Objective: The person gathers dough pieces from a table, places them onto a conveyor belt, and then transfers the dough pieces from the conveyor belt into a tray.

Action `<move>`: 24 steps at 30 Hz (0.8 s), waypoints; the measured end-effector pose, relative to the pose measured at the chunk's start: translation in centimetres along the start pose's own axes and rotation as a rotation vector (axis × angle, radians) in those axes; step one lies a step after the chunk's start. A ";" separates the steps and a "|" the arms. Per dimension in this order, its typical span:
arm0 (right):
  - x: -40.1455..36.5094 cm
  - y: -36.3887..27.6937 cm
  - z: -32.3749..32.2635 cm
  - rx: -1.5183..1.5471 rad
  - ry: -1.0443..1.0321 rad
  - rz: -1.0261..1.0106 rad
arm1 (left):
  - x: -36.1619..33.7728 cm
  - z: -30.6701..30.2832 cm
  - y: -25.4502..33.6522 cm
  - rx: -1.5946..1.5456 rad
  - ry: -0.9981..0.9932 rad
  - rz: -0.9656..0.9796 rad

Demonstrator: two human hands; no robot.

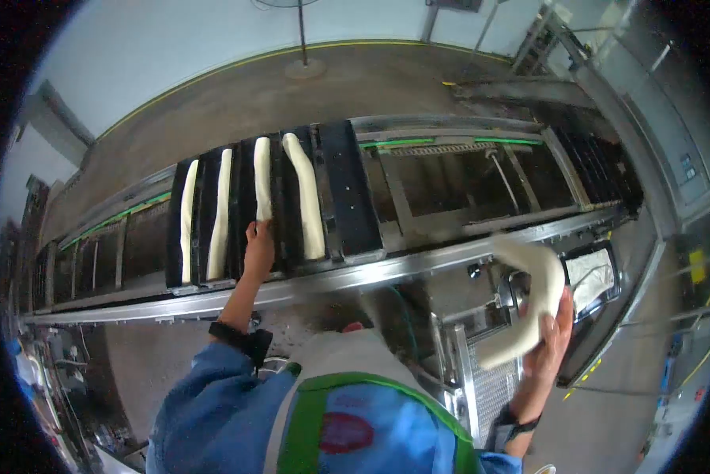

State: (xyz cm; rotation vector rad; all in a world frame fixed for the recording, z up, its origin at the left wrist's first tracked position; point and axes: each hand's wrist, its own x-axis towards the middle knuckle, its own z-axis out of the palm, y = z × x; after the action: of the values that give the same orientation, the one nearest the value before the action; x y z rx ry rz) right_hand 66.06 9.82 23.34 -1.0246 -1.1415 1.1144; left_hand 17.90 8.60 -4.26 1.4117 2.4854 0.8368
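Observation:
Several long pale dough strips lie side by side in the grooves of a black baking pan (353,189). My left hand (260,251) is closed round the near end of one dough strip (262,178), whose far part rests in its groove. Right of that strip lies a thicker, slightly bent dough strip (307,201). Out to the right, my right hand (551,336) grips another dough strip (546,276) near its middle. Both ends of this piece curve to the left, and its upper end is blurred. It is held in the air, apart from the pan.
The pan rests on a metal conveyor frame (402,265) running left to right, with green-edged rails and chains. Below on the right are a perforated metal surface (489,387) and a black tray with white cloth-like material (592,276). A stand (303,67) rises from the floor behind.

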 end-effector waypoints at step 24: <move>-4.6 19.1 -5.9 -0.103 0.054 0.494 | 0.2 -3.7 11.2 -0.058 0.027 0.227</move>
State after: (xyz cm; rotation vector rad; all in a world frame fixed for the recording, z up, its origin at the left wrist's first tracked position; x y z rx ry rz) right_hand 69.17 8.03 3.12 -1.4584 -0.9321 1.4117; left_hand 24.58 11.76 4.92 1.6948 2.3285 0.9661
